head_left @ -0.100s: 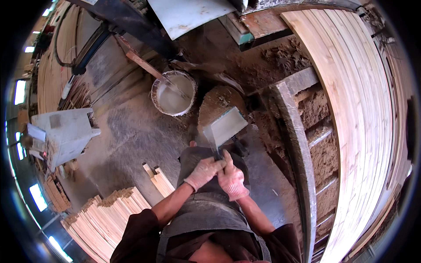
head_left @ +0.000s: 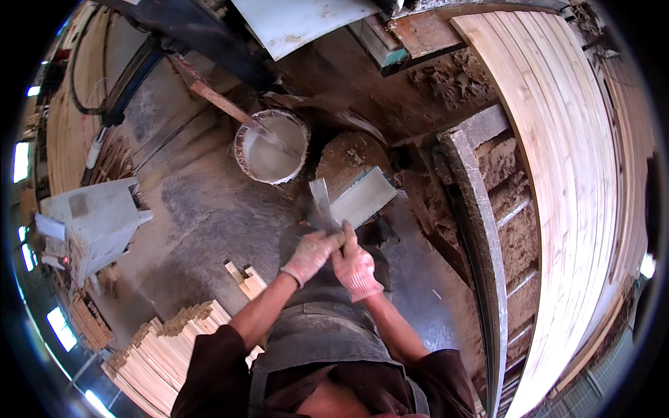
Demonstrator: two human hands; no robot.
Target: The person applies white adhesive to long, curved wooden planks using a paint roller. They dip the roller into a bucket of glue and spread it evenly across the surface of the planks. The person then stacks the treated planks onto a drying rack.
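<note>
My left hand (head_left: 310, 258), in a pale stained glove, is closed round the lower end of a flat-bladed scraper (head_left: 320, 196), whose whitish blade points away from me and is smeared by motion. Close against it, my gloved right hand (head_left: 355, 270) is closed with one finger stretched up along the base of the blade. What its other fingers grip is hidden. Just beyond the hands is a shallow rectangular tray (head_left: 366, 198) of white paste. Whether my right hand holds it or it rests on the round brown block (head_left: 348, 157) behind, I cannot tell.
A bucket of white paste (head_left: 275, 152) with a wooden stick (head_left: 223, 103) stands ahead. Long planks (head_left: 557, 174) lie on the right beside a metal frame (head_left: 481, 230). Stacked wood strips (head_left: 171, 355) are at lower left, a grey panel (head_left: 94, 212) further left.
The scraper's blade has swung leftward, off the tray's near left side. Both hands have shifted slightly left and up, and the view has turned a little.
</note>
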